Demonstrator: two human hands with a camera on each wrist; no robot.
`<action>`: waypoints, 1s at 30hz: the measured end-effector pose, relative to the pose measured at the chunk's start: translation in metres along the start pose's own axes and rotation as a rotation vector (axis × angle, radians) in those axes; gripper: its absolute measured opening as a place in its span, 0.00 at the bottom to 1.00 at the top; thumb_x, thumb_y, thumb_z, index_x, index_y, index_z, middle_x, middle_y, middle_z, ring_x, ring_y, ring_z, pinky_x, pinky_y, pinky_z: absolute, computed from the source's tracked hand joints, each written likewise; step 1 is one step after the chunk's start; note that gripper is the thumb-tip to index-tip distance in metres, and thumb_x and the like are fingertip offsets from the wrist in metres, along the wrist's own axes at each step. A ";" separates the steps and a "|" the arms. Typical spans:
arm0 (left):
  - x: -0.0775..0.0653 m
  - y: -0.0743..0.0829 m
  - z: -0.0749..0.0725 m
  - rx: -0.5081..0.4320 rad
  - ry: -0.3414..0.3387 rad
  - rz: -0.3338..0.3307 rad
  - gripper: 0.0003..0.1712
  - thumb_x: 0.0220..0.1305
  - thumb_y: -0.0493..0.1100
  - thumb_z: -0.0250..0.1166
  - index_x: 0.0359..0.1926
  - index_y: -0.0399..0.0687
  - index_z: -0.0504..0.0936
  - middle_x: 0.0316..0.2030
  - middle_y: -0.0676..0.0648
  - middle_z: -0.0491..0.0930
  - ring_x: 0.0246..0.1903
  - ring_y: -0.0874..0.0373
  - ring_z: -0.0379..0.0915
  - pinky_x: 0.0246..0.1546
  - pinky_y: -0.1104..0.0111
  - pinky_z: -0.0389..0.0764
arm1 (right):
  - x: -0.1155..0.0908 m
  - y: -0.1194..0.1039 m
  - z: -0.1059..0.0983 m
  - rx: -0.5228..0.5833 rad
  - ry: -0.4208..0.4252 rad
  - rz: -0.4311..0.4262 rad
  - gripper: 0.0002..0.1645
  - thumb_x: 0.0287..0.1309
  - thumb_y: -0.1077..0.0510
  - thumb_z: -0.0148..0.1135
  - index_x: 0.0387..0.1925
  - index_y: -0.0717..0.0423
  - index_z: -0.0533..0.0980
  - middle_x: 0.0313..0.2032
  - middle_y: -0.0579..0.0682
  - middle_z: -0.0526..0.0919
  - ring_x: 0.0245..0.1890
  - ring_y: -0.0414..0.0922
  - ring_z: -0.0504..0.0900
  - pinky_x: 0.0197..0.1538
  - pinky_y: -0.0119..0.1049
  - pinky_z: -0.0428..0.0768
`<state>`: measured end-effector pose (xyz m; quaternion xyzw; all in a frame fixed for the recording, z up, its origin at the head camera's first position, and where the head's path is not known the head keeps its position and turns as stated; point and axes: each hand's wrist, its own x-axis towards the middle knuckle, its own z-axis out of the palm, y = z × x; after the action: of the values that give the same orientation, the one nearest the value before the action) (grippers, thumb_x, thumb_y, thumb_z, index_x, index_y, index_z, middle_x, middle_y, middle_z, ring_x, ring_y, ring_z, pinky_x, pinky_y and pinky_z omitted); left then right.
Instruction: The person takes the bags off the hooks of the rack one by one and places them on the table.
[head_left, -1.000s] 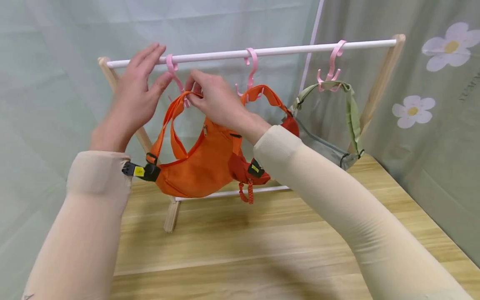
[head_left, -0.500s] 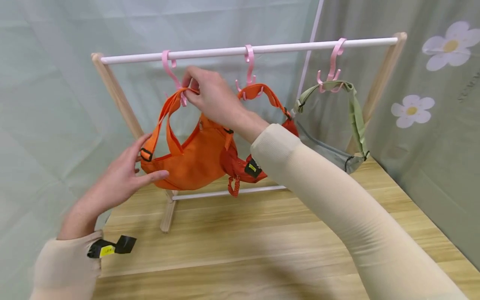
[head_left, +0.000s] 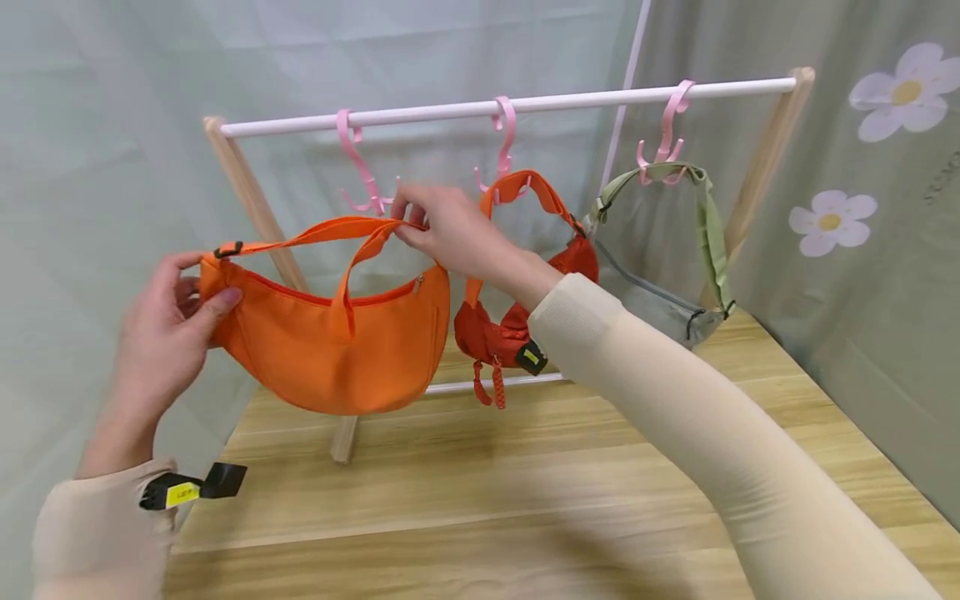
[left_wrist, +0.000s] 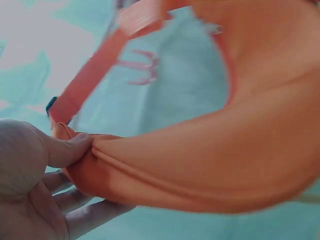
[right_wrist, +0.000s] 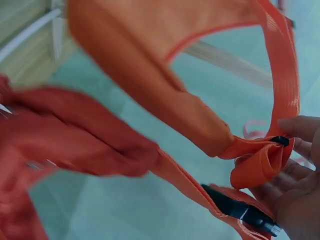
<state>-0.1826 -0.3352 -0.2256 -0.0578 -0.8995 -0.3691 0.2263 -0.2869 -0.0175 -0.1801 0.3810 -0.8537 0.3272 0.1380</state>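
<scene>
An orange crescent-shaped shoulder bag point(head_left: 330, 358) is held between both hands in front of a rack. The left hand point(head_left: 161, 342) pinches the bag's left end, thumb on the front, as the left wrist view shows with the thumb above the orange fabric point(left_wrist: 200, 165). With thumb and fingers, the right hand point(head_left: 457, 233) holds the orange strap point(head_left: 337, 229) near its right end. The strap sits just below and in front of the left pink hook point(head_left: 358, 158), apart from its prongs. In the right wrist view, folded strap webbing point(right_wrist: 257, 167) with a black buckle lies against the fingers.
A white rail point(head_left: 435, 112) on wooden legs carries pink hooks. On the middle hook point(head_left: 506, 137) hangs a red bag point(head_left: 495, 337) with an orange strap, close behind the right forearm. A grey-green bag point(head_left: 660, 300) hangs at the right. The wooden table point(head_left: 420, 517) lies below.
The left hand went from the rail down to the bag's left end and gripped it. The right hand drew the strap down off the left hook, and the bag came forward and spread out level.
</scene>
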 end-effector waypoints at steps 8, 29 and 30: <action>0.011 0.023 -0.025 0.089 0.043 0.008 0.22 0.78 0.48 0.60 0.68 0.66 0.69 0.51 0.57 0.75 0.38 0.79 0.72 0.32 0.88 0.74 | -0.018 0.009 0.021 0.067 -0.129 -0.016 0.10 0.77 0.54 0.58 0.54 0.52 0.77 0.39 0.46 0.84 0.34 0.41 0.82 0.42 0.33 0.79; 0.009 0.013 -0.043 -0.111 0.155 -0.004 0.24 0.76 0.36 0.61 0.65 0.66 0.73 0.43 0.67 0.76 0.36 0.75 0.76 0.31 0.86 0.78 | -0.054 0.026 0.075 0.730 0.000 0.267 0.32 0.70 0.65 0.66 0.69 0.55 0.63 0.56 0.59 0.82 0.47 0.51 0.86 0.47 0.42 0.88; 0.008 0.011 -0.042 -0.129 0.161 -0.001 0.24 0.75 0.35 0.60 0.65 0.64 0.73 0.44 0.67 0.77 0.36 0.75 0.77 0.31 0.85 0.79 | -0.054 0.026 0.079 0.775 0.005 0.271 0.31 0.70 0.66 0.65 0.68 0.56 0.64 0.56 0.60 0.82 0.48 0.52 0.86 0.47 0.43 0.88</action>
<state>-0.1712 -0.3564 -0.1892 -0.0421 -0.8528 -0.4299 0.2936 -0.2692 -0.0267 -0.2775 0.2880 -0.7094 0.6407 -0.0583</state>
